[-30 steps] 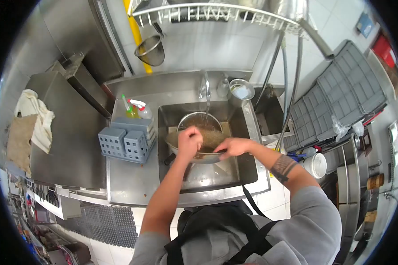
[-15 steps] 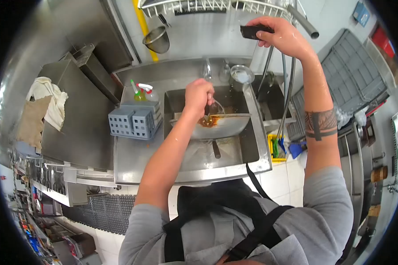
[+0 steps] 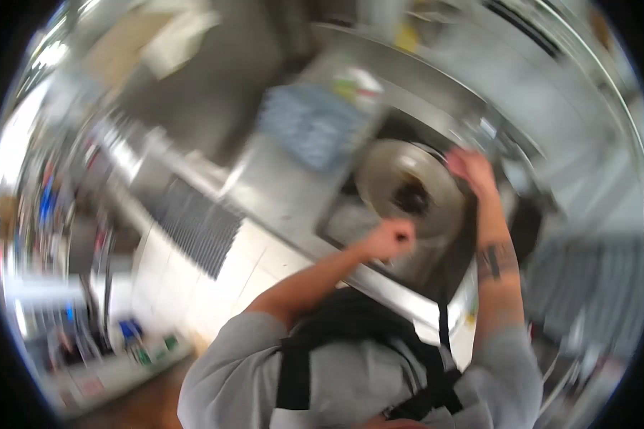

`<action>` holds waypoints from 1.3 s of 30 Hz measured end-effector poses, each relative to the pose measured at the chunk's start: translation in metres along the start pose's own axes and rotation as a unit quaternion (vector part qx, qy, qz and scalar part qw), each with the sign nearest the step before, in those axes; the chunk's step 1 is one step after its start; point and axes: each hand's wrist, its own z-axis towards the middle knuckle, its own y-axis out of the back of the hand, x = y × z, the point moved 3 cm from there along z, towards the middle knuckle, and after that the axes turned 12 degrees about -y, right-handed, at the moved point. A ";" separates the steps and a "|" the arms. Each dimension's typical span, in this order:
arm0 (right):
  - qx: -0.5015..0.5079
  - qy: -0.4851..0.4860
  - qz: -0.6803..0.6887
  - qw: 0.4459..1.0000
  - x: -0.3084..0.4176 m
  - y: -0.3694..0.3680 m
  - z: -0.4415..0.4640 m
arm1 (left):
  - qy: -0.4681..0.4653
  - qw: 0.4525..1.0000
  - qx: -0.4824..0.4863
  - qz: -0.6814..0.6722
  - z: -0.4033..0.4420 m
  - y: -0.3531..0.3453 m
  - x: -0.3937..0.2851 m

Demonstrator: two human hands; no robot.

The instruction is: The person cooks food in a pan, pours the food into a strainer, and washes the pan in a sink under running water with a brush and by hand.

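Note:
The wok [image 3: 379, 175] rests in the sink [image 3: 336, 222], its inside facing up at me. A dark brown-black patch [image 3: 411, 196] lies in its middle, too blurred to tell what it is. On the wok's near side, my left hand [image 3: 390, 239] is closed in a fist around what looks like the dark end of its handle. My right hand [image 3: 469, 168] is at the far right rim, beside the loop handle [image 3: 429, 150]. Motion smears its fingers, so I cannot tell whether it touches the wok.
Left of the sink stands a blue-grey plastic rack [image 3: 311, 125] on the steel counter [image 3: 275, 189]. Spray bottles [image 3: 359, 86] stand behind it. A dark ridged mat [image 3: 193, 222] lies on the tiled floor to the left. The whole view is blurred.
My view has swung left. The wok has turned from edge-on to open upward. My right hand has come down from the dark block by the rack; my left has left the loop handle.

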 end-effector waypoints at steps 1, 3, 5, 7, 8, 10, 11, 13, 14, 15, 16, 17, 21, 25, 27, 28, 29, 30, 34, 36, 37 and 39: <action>0.071 -0.028 0.135 0.988 -0.009 -0.003 0.031 | 0.029 0.999 0.023 -0.003 -0.004 0.004 -0.005; 0.090 0.033 0.218 0.971 -0.034 0.025 0.118 | 0.041 0.996 -0.043 0.065 -0.015 0.015 0.008; -0.029 0.000 0.196 0.980 -0.021 0.029 0.134 | 0.127 0.990 -0.046 0.030 -0.032 0.021 0.027; 0.038 0.005 0.168 0.985 -0.014 0.025 0.146 | 0.113 0.988 -0.075 0.073 -0.037 0.040 0.021; 0.008 0.034 0.129 0.991 -0.026 0.009 0.138 | 0.092 0.988 -0.069 0.100 -0.040 0.042 0.018; -0.012 0.110 0.021 0.994 -0.082 0.000 0.138 | 0.089 0.988 -0.075 0.104 -0.050 0.044 0.028; -0.001 0.158 -0.045 0.986 -0.124 -0.008 0.144 | 0.097 0.984 -0.064 0.137 -0.053 0.052 0.032; 0.028 -0.041 -0.110 0.993 -0.182 -0.015 0.134 | 0.108 0.978 -0.047 0.171 -0.062 0.056 0.041; 0.033 -0.041 -0.107 0.993 -0.186 -0.020 0.132 | 0.150 0.959 -0.002 0.242 -0.064 0.056 0.051; 0.041 -0.119 0.015 0.992 -0.186 -0.020 0.118 | 0.190 0.931 0.043 0.309 -0.065 0.055 0.059; 0.047 -0.197 0.137 0.970 -0.184 -0.013 0.109 | 0.194 0.930 0.045 0.310 -0.047 0.058 0.048; 0.116 -0.182 0.184 0.959 -0.167 -0.007 0.107 | 0.208 0.898 0.159 0.354 -0.018 0.054 0.040; 0.112 -0.083 0.359 0.923 -0.097 0.002 0.098 | 0.155 0.887 0.243 0.360 0.073 0.021 0.062; 0.266 0.016 0.320 0.909 -0.077 -0.008 0.056 | 0.162 0.840 0.356 0.377 0.159 -0.022 0.125; 0.146 0.156 0.133 0.968 -0.051 -0.045 -0.005 | 0.186 0.829 0.359 0.387 0.187 -0.042 0.151; 0.021 0.282 -0.066 0.957 -0.030 -0.068 -0.035 | 0.202 0.832 0.347 0.383 0.198 -0.051 0.162; -0.061 0.439 -0.229 0.867 -0.014 -0.081 -0.047 | 0.223 0.839 0.327 0.372 0.206 -0.061 0.171; -0.065 0.435 -0.230 0.868 -0.015 -0.079 -0.037 | 0.247 0.855 0.293 0.349 0.211 -0.069 0.181; -0.227 0.278 0.004 0.933 -0.040 -0.022 0.081 | 0.360 0.926 -0.015 0.110 0.211 -0.096 0.226; -0.231 0.135 0.199 0.943 -0.057 -0.013 0.127 | 0.355 0.877 -0.296 -0.132 0.201 -0.123 0.259; -0.249 0.138 0.143 0.948 -0.055 -0.020 0.136 | 0.336 0.848 -0.368 -0.181 0.194 -0.136 0.268; -0.268 0.135 -0.055 0.952 -0.066 -0.012 0.179 | 0.343 0.860 -0.356 -0.130 0.176 -0.140 0.247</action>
